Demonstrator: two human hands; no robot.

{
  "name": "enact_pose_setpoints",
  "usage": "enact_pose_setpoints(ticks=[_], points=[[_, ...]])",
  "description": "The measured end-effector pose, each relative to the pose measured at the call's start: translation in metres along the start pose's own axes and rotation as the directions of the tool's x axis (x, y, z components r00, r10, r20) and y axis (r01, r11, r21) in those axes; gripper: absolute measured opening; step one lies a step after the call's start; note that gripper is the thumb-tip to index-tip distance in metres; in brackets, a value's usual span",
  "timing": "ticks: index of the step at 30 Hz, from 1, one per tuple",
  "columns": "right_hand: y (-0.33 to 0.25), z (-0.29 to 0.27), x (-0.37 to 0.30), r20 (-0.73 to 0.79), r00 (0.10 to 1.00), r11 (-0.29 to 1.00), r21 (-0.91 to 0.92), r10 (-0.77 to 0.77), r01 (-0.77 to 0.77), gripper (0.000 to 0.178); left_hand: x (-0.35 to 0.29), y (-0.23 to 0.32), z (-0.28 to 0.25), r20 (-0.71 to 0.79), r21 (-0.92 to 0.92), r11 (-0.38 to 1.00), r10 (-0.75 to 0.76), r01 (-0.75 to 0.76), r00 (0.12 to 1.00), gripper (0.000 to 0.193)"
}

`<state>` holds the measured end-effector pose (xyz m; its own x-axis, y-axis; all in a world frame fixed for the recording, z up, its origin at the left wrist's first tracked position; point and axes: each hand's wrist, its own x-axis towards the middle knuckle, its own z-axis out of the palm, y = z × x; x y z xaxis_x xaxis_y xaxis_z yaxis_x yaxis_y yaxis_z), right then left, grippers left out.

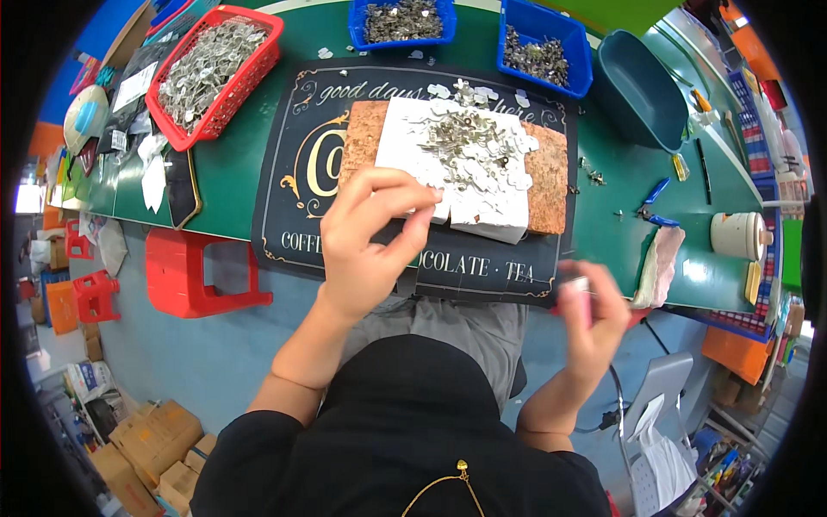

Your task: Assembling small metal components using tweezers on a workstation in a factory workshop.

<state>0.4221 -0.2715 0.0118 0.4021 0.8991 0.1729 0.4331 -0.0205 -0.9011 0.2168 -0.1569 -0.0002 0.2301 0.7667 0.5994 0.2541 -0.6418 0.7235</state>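
Observation:
My left hand (370,228) is closed in a pinch at the near left edge of a white slab (405,142). Anything between its fingertips is too small to make out. Heaped on the slab are many small metal pieces (469,142), some flat and silvery, others darker. The slab rests on a brown cork-like board (547,181), over a black printed mat (289,164). Off to the right, beyond the mat's near corner, my right hand (594,319) is blurred by motion. Its fingers curl around something small, pink and whitish, whose kind I cannot tell.
Silvery pieces fill a red basket (269,53) at far left. Two blue bins (403,41) of metal parts and a dark teal tub (633,82) line the back. Blue-handled pliers (656,202), a cloth (659,267) and a cream-coloured round container (738,236) lie on the right.

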Motion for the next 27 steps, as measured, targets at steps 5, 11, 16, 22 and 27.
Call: enact_pose_setpoints(ticks=[5,11,16,22,27], points=[[-0.003,0.034,-0.006,0.247,0.966,0.982,0.188,-0.071,0.024,0.021,-0.006,0.001,0.002,0.021,0.035,0.986,0.160,-0.160,0.987,0.023],[-0.005,0.038,-0.006,0.271,0.960,0.991,0.128,-0.070,0.036,0.020,-0.008,0.003,0.001,0.005,0.061,0.982,0.178,-0.178,0.984,0.021],[-0.003,0.044,-0.007,0.249,0.965,0.985,0.166,-0.084,0.043,0.018,-0.015,0.006,0.007,-0.074,-0.156,0.988,-0.030,0.018,0.997,0.020],[-0.005,0.045,-0.008,0.269,0.960,0.982,0.187,-0.073,0.023,0.018,-0.014,0.012,0.004,0.229,-0.475,0.735,-0.428,0.484,0.874,0.021],[-0.004,0.046,-0.009,0.276,0.960,0.978,0.210,-0.051,-0.009,0.018,-0.013,0.011,0.009,0.231,-0.497,0.712,-0.442,0.496,0.866,0.021]])
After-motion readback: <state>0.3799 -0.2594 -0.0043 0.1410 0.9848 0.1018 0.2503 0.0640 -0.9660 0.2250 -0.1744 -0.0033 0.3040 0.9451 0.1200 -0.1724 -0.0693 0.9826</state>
